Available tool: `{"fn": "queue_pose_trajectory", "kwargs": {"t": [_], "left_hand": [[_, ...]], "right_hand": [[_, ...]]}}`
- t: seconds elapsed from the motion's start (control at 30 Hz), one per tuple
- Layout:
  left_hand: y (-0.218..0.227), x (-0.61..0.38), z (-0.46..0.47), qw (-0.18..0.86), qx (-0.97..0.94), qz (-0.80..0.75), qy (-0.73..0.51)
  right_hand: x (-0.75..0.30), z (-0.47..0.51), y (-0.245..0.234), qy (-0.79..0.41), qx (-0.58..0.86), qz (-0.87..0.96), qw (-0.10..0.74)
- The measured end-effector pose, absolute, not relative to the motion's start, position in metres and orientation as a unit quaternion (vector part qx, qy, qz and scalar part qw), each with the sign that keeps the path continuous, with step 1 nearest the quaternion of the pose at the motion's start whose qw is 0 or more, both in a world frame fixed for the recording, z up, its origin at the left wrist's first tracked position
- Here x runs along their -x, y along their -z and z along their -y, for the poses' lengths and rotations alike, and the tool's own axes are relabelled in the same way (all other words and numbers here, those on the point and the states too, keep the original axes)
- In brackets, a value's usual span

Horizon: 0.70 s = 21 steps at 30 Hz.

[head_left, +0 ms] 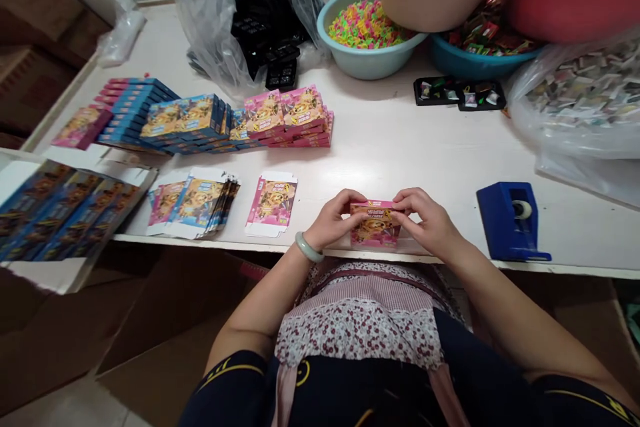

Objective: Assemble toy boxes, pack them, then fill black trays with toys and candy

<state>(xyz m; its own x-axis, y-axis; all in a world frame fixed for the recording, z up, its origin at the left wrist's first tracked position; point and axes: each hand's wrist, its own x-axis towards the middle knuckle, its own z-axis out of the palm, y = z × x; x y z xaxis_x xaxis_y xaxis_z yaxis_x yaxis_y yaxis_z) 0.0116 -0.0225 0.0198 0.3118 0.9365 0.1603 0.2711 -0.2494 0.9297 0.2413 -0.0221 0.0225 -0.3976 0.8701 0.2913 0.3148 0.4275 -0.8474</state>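
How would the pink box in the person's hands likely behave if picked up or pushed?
The pink box is probably light: the left hand and right hand hold it by the fingers alone. It should be fairly stiff, as the stacked boxes keep square edges. Its card looks thin, like the flat carton nearby, so it might dent if squeezed.

Packing workshop, stacked boxes [183, 117], filled basins [371, 64], tape dispenser [506, 223]

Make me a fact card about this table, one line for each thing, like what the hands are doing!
Left hand: holding the pink box by its left side
Right hand: at the box's upper right corner
Bracelet: pale green, left wrist
Tape dispenser: blue, to the right
Light blue bowl: full of small colourful pieces
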Motion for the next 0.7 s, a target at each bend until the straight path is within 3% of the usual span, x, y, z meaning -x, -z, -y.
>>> {"fn": "queue_pose_trajectory", "kwargs": {"t": [0.13,0.23,0.33,0.47,0.53,0.7], "left_hand": [[-0.021,-0.023,0.019,0.401,-0.637,-0.480,-0.452],[-0.013,-0.032,0.014,0.356,-0.611,-0.482,-0.517],[-0.002,-0.043,0.011,0.331,-0.611,-0.478,-0.537],[-0.003,-0.052,0.008,0.305,-0.637,-0.483,-0.518],[-0.008,-0.054,0.008,0.301,-0.651,-0.481,-0.505],[-0.012,-0.054,0.011,0.287,-0.650,-0.498,-0.497]], "right_hand": [[-0.278,0.026,-0.029,-0.362,0.453,0.709,0.401],[-0.336,0.047,-0.031,-0.205,0.613,0.646,0.407],[-0.388,0.077,-0.027,-0.077,0.740,0.590,0.313],[-0.416,0.097,-0.014,-0.086,0.785,0.570,0.228],[-0.419,0.097,-0.006,-0.134,0.781,0.547,0.270],[-0.414,0.103,0.015,-0.300,0.707,0.392,0.506]]}}
